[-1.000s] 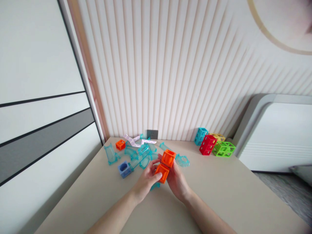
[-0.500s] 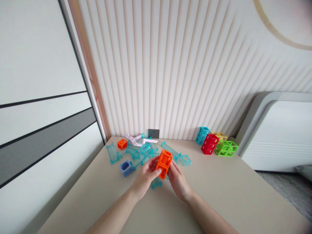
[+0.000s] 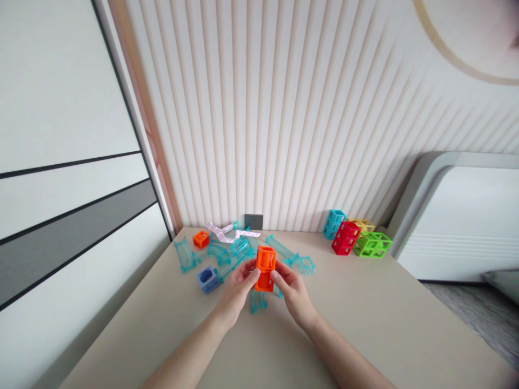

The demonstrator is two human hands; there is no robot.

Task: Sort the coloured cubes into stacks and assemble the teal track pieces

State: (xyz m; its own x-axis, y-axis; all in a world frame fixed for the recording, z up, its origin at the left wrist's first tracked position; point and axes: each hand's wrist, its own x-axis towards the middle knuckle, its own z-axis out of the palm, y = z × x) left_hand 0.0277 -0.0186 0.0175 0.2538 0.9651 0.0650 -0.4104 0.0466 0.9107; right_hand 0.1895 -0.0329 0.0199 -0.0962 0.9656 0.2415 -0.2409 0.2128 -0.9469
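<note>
Two orange open-frame cubes (image 3: 265,268), one stacked on the other, stand upright between my hands above the beige table (image 3: 365,324). My left hand (image 3: 235,289) grips the stack's left side with thumb and fingers. My right hand (image 3: 292,292) grips its right side the same way. Just below the stack a small clear teal track piece (image 3: 257,302) lies on the table.
Several clear teal track pieces (image 3: 239,251) lie behind my hands, with a blue cube (image 3: 207,279), a small orange cube (image 3: 200,239) and a white zigzag strip (image 3: 227,233). At the back right stand teal (image 3: 334,222), red (image 3: 345,237), yellow (image 3: 363,224) and green (image 3: 372,244) frame cubes.
The two orange cubes were angled apart and are now joined in one upright stack. Both hands shifted slightly left with it.
</note>
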